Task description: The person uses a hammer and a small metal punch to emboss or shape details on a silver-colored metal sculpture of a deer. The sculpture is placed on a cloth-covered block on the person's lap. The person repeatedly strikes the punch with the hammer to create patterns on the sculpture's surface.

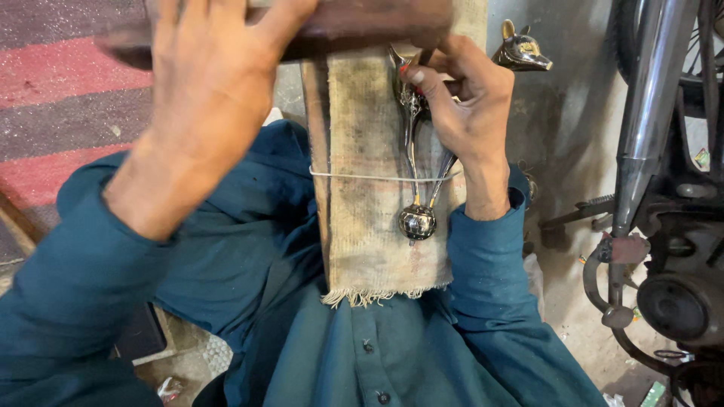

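A cloth-wrapped board (pixel 377 188) is propped against the teal-clad chest and runs up between the hands, its frayed lower edge lying nearest the body. A polished metal piece with a ball end (pixel 416 221) is held flat on the cloth under a thin cord (pixel 362 176), and its upper stem is pinched by the fingers of the right hand (pixel 460 98). Above and left of it, the left hand (pixel 211 83) is closed around a blurred dark tool (pixel 332 22), gripped from above. A slip of that tool could be expected to catch the pinching fingertips, which lie just beside it, or the piece could be knocked from under the cord. Little free room is left right of the right hand, where a brass animal-head figure (pixel 520 51) and a motorcycle exhaust (pixel 652 113) are found; the striped floor covering (pixel 60 90) beyond the left hand is more open.
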